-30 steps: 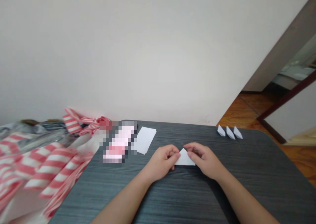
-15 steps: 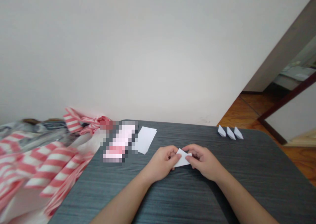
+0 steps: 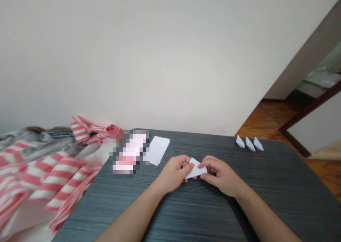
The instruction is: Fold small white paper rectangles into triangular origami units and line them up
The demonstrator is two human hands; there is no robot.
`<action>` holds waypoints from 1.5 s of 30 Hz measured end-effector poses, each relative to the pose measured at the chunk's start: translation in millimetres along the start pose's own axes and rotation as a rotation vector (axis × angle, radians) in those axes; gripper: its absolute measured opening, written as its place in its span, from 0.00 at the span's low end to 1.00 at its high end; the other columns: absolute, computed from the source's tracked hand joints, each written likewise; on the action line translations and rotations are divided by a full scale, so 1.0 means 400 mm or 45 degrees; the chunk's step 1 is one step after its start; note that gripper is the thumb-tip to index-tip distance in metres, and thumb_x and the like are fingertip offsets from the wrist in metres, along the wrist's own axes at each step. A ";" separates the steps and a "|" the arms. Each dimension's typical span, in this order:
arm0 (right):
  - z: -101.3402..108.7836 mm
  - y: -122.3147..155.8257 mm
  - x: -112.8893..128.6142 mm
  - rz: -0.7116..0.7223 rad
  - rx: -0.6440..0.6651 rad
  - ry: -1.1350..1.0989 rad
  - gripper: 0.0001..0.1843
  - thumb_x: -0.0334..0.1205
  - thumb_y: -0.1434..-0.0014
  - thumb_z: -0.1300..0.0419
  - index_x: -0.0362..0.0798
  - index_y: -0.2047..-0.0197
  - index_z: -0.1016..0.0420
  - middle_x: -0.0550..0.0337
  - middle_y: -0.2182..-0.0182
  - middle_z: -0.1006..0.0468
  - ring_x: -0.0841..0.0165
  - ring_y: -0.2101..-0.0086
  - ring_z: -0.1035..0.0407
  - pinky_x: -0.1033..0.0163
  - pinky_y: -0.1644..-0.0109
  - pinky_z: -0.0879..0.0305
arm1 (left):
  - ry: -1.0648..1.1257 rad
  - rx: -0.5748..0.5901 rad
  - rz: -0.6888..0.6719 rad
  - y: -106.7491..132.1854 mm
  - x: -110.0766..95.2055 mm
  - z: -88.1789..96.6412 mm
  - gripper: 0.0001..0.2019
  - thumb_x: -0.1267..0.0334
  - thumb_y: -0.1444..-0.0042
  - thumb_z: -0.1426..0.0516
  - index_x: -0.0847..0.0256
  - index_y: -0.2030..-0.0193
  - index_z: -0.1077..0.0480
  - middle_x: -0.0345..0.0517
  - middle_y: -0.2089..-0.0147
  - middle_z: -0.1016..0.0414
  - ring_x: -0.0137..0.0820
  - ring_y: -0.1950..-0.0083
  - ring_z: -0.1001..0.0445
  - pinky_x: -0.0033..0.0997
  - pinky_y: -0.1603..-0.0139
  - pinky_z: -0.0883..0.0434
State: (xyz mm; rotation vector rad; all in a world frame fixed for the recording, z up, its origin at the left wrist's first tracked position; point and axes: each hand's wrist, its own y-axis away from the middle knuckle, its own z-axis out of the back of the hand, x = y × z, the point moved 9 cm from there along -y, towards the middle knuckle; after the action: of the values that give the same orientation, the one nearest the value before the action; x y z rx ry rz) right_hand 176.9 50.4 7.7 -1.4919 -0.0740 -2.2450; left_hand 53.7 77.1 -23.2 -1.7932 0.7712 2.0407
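Observation:
A small folded piece of white paper [image 3: 196,169] is held between my two hands, a little above the dark table. My left hand [image 3: 176,171] pinches its left side, thumb on top and fingers beneath. At the right side, my right hand [image 3: 218,173] has its fingers curled round the paper's corner, with the index finger at the upper edge and the thumb just below. The far fingers of both hands are partly hidden. Three folded white paper boats [image 3: 249,144] stand in a row at the table's far right. A stack of white paper sheets [image 3: 158,150] lies beyond my left hand.
The dark wood-grain table [image 3: 181,213] meets a pale wall [image 3: 170,64] at the back. A blurred-out pinkish rectangular object [image 3: 130,153] lies left of the sheets. Red-and-white striped cloth [image 3: 58,171] is heaped along the left edge. Wooden floor [image 3: 255,121] shows at right.
My right thumb has come off the paper's face and sits lower, while the right index finger has moved onto its upper edge. The paper has turned slightly. My left hand keeps its pinch.

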 end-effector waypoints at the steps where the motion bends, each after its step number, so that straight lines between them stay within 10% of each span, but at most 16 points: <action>1: 0.000 0.000 0.003 0.003 0.002 0.025 0.09 0.31 0.42 0.39 0.49 0.57 0.24 0.59 0.65 0.29 0.71 0.71 0.35 0.66 0.67 0.39 | 0.004 0.006 0.001 0.000 0.000 -0.001 0.13 0.54 0.39 0.45 0.63 0.63 0.30 0.43 0.71 0.23 0.24 0.77 0.34 0.21 0.77 0.37; 39: 0.021 -0.011 0.029 0.058 -0.110 0.305 0.09 0.36 0.34 0.46 0.48 0.67 0.29 0.58 0.68 0.26 0.67 0.67 0.32 0.63 0.61 0.37 | -0.338 0.040 -0.168 0.010 -0.038 -0.013 0.09 0.60 0.42 0.42 0.64 0.64 0.25 0.42 0.69 0.25 0.27 0.71 0.33 0.23 0.71 0.39; 45: 0.025 -0.001 -0.010 -0.083 -0.176 0.219 0.07 0.38 0.37 0.43 0.48 0.55 0.29 0.61 0.70 0.27 0.70 0.73 0.34 0.65 0.68 0.38 | -0.266 0.059 -0.119 0.010 -0.032 -0.015 0.11 0.61 0.38 0.48 0.63 0.63 0.27 0.44 0.65 0.21 0.25 0.73 0.32 0.23 0.71 0.37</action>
State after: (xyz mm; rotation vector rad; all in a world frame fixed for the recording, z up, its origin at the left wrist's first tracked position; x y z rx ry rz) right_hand 186.6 55.0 8.6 -1.3752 0.0878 -2.4656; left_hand 58.6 71.9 -10.3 -1.5313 0.6557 2.0890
